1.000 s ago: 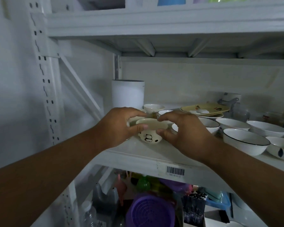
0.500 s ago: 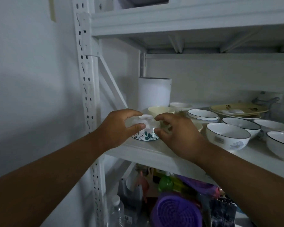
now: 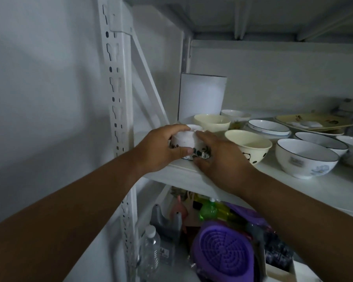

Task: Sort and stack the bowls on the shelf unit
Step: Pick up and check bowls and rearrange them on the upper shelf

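Observation:
A small white bowl with a dark leaf pattern (image 3: 186, 140) rests near the left front edge of the white shelf (image 3: 306, 185). My left hand (image 3: 160, 148) grips its left side and my right hand (image 3: 218, 157) grips its right side. To its right stands a cream bowl with a panda print (image 3: 248, 144), and behind it a plain cream bowl (image 3: 211, 122). Further right sit a large white bowl with a blue flower (image 3: 305, 157), a shallow dark-rimmed dish (image 3: 268, 127) and more white bowls (image 3: 322, 141).
A white cylinder (image 3: 201, 96) stands at the back left of the shelf. A yellow plate (image 3: 312, 122) lies at the back right. The perforated upright post (image 3: 118, 94) runs down the left. Below are a purple strainer (image 3: 222, 251), a water bottle (image 3: 150, 247) and other clutter.
The view has swung left and closer. Both hands went from the panda bowl to the leaf-patterned bowl and hold it low at the shelf's left front; the panda bowl now stands free to the right.

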